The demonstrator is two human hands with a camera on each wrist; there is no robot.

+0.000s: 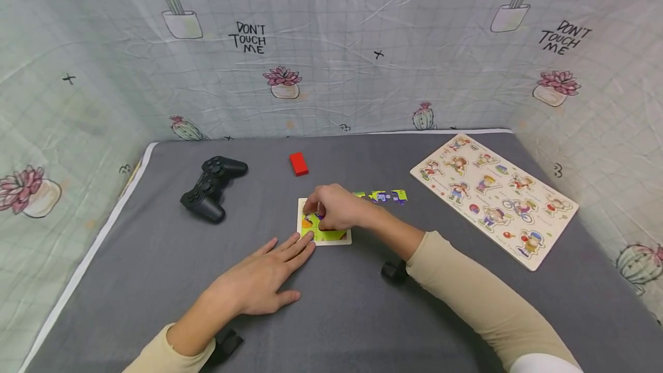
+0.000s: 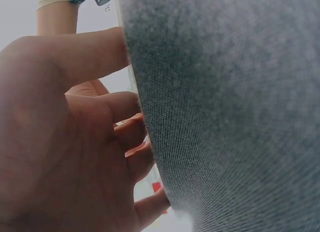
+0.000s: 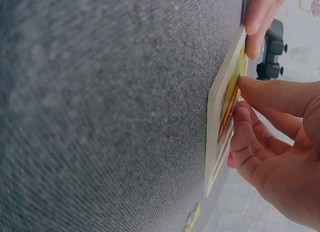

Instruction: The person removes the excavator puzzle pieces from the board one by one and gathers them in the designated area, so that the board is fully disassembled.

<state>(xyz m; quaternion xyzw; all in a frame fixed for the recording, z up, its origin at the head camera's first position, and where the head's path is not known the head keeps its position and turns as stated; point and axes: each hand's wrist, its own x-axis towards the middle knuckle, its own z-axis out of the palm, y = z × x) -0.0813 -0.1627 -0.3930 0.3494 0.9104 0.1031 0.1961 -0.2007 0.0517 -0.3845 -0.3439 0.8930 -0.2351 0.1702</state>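
A small jigsaw puzzle board [image 1: 324, 242] with a cream border and a yellow-green picture lies on the grey table. My right hand [image 1: 336, 207] is over it, thumb and fingers curled down around a puzzle piece [image 1: 320, 217] that they mostly cover. From the right wrist, the thumb [image 3: 265, 94] and fingertips meet the picture side of the board [image 3: 212, 127]. My left hand [image 1: 264, 278] lies palm down with fingers spread, its fingertips on the board's lower left corner. Several loose puzzle pieces [image 1: 399, 196] in yellow and purple lie in a row just right of the board, partly behind my right hand.
A black game controller [image 1: 209, 189] lies to the left. Beyond the board is a red block [image 1: 298, 164]. A large wooden puzzle board [image 1: 492, 200] with pictures of children takes up the right side. Patterned cloth [image 1: 331, 45] hangs around the table's back and sides.
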